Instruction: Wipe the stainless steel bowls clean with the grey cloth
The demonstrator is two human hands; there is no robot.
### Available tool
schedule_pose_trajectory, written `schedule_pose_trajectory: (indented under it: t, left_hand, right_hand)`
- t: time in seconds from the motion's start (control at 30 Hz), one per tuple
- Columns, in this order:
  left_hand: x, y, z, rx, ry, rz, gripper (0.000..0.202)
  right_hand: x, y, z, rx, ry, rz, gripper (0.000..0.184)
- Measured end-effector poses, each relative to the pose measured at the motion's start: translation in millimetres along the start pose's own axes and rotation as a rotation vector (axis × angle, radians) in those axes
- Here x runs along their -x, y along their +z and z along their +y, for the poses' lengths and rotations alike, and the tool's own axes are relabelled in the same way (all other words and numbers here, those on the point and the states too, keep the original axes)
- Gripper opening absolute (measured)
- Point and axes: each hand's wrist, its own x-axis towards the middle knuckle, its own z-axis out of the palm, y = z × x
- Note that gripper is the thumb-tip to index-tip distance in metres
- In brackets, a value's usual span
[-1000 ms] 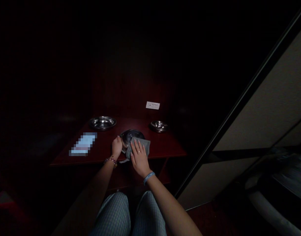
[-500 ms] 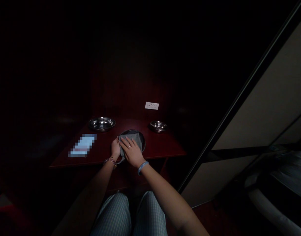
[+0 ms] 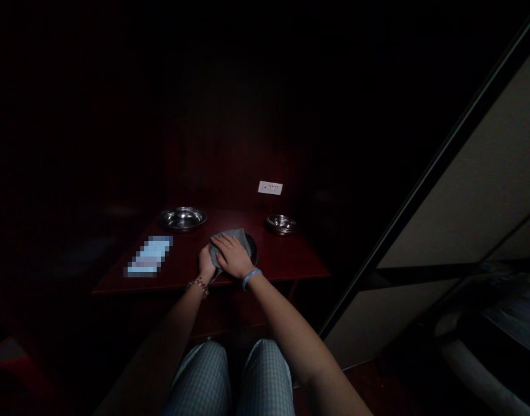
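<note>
A grey cloth lies bunched over a round, dark-looking metal dish near the table's front edge. Only the dish's right side shows past the cloth. My right hand presses on the cloth from above, its fingers close together and curving over the fabric. At the left side of the dish, my left hand is closed around the edge, with its fingertips hidden by cloth and dish. One corner of the cloth hangs down between my wrists.
A wide shiny metal dish stands at the back left of the dark red table. Small stacked metal bowls sit at the back right. A blurred-out bright rectangle lies at left. A white socket plate is on the wall.
My right hand has shifted slightly up and left on the cloth, and its fingers have drawn together. The cloth is more bunched. The view has moved a little.
</note>
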Motion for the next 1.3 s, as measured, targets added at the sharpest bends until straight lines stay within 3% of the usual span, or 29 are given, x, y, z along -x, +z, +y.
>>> schedule_pose_trajectory:
  t: [0.23, 0.33, 0.43, 0.57, 0.77, 0.93, 1.07, 1.3]
  left_hand:
    - [-0.8, 5.1, -4.5, -0.137, 0.011, -0.014, 0.028]
    - [-2.4, 6.8, -2.8, -0.283, -0.016, 0.006, 0.044]
    - [-2.5, 6.9, -0.1, -0.366, -0.011, -0.003, 0.046]
    - [-0.8, 5.7, 1.5, -0.362, -0.005, 0.006, 0.046]
    - [-1.3, 5.2, 0.6, -0.309, 0.031, 0.035, 0.044]
    - [-1.7, 5.8, 0.8, -0.289, 0.034, -0.003, 0.045]
    - [-1.0, 5.8, 1.4, -0.288, 0.006, -0.028, 0.046]
    - [2.3, 4.2, 5.0, -0.258, 0.005, -0.089, 0.048]
  right_hand:
    - [-32.4, -4.5, 15.9, -0.02, 0.153, -0.019, 0.038]
    - [-42.3, -8.9, 27.1, 0.015, 0.244, -0.069, 0.038]
    - [-43.7, -13.4, 42.7, 0.025, 0.328, -0.108, 0.041]
    - [-27.7, -14.3, 69.3, -0.063, 0.456, -0.093, 0.044]
    - [26.2, -0.1, 91.1, -0.361, 0.511, 0.094, 0.055]
    - [69.2, 14.2, 77.2, -0.411, 0.517, 0.181, 0.065]
    - [87.8, 24.3, 50.9, -0.22, 0.453, 0.258, 0.064]
    - [77.3, 29.0, -6.8, 0.111, 0.208, 0.177, 0.063]
